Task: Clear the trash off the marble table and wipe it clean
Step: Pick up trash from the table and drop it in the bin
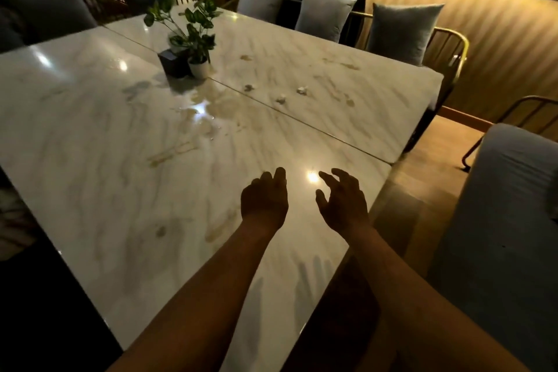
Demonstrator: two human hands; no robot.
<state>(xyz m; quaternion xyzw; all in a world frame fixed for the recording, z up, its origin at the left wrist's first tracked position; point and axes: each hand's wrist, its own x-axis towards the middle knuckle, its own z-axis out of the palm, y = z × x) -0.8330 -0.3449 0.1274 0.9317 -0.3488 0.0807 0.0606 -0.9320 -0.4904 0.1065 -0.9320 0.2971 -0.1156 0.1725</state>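
Two white marble tables stand pushed together, the near one and the far one. Three crumpled paper scraps lie on the far table beyond the seam: one, another and a third. A wet, brownish spill spreads over the near table close to the seam. My left hand and my right hand hover side by side above the near table's right end, fingers loosely spread, holding nothing, well short of the scraps.
A potted plant and a dark box stand at the tables' middle. Cushioned metal-frame benches line the far side. A grey seat is to the right across a strip of wooden floor.
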